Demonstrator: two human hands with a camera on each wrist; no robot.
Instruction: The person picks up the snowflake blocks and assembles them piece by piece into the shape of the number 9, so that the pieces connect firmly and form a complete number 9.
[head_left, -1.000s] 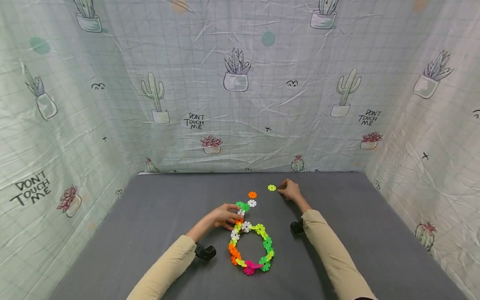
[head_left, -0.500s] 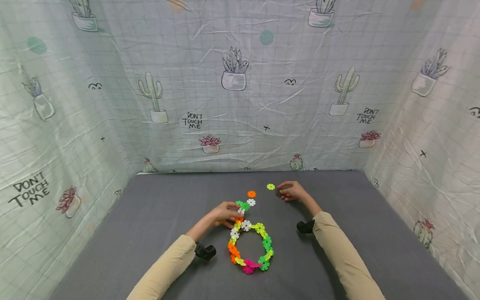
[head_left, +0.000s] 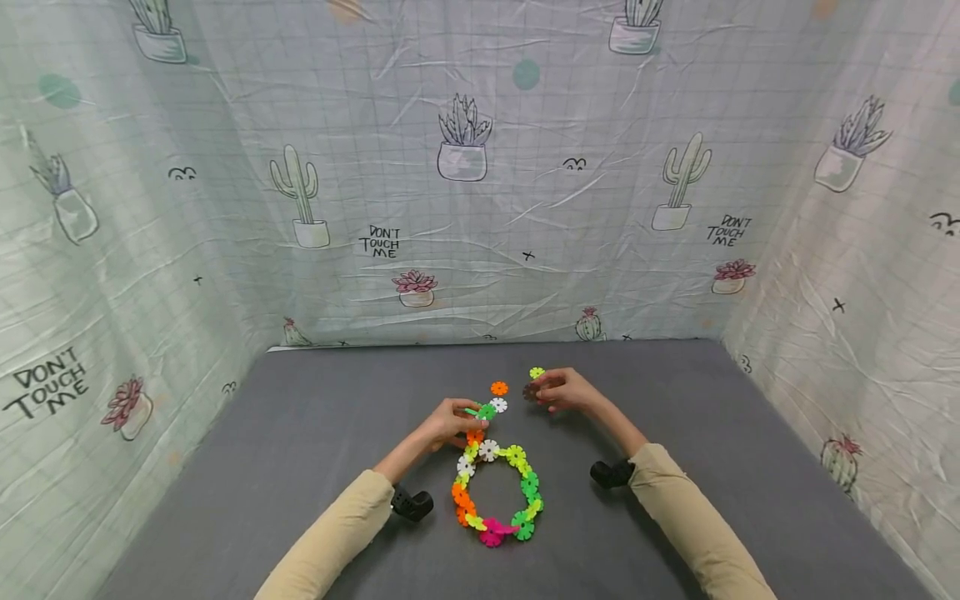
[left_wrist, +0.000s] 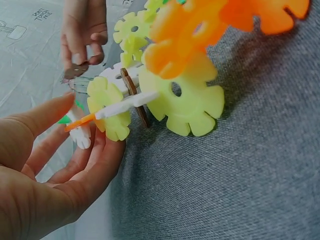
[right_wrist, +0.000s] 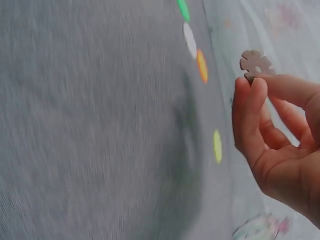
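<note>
My left hand [head_left: 448, 423] grips one end of a chain of notched plastic flower discs, its fingers round a white disc [left_wrist: 80, 136] linked to an orange one [left_wrist: 82, 121]. From there the chain curves into a ring on the table, with yellow, white, orange, green and pink discs [head_left: 492, 533]. My right hand [right_wrist: 280, 145] pinches a single brown flower disc [right_wrist: 255, 61] between thumb and fingertips, held up above the table. In the head view this hand is right of the chain's held end, and its fingers partly cover a loose yellow disc [head_left: 537, 372].
Loose orange [head_left: 499, 388], white [head_left: 498, 405] and green [head_left: 487, 412] discs lie on the grey table [head_left: 337, 392] just beyond my left hand. A patterned cloth [head_left: 480, 217] hangs behind and at both sides. Each wrist carries a black camera mount [head_left: 411, 503].
My right hand has lifted the brown disc from beside the yellow one and moved left with it, towards the chain. My left hand keeps hold of the chain with little movement.
</note>
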